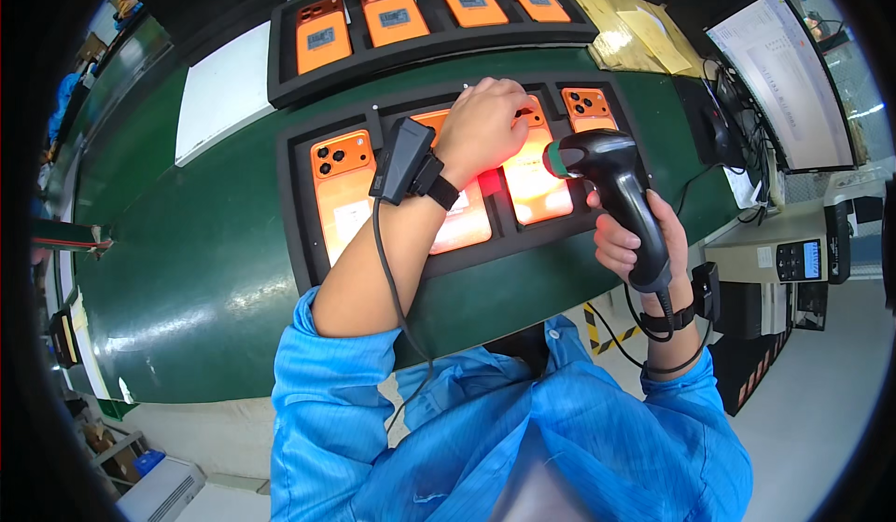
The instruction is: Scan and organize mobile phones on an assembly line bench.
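My right hand (635, 233) grips the handle of a black barcode scanner (611, 167) with a green-rimmed nose. The scanner faces left, and bright red light falls across an orange phone (541, 207) beside it. This phone lies back up in a black foam tray (297, 181). Over its camera end, my left hand (481, 130) rests with bent fingers held close together; the fingertips, and anything between them, are hidden. My left hand and wrist partly cover a second orange phone (467, 233) beside it. Another orange phone (343, 181) fills the tray's left slot, and one more phone (586, 107) sits at the right.
A second foam tray (420, 53) with several labelled orange phones stands behind. Left of it lies a white board (224, 88). At the right are a monitor (784, 74) and a beige device (775, 251). Cables hang from both wrist-worn units. Everything rests around a green tabletop (187, 261).
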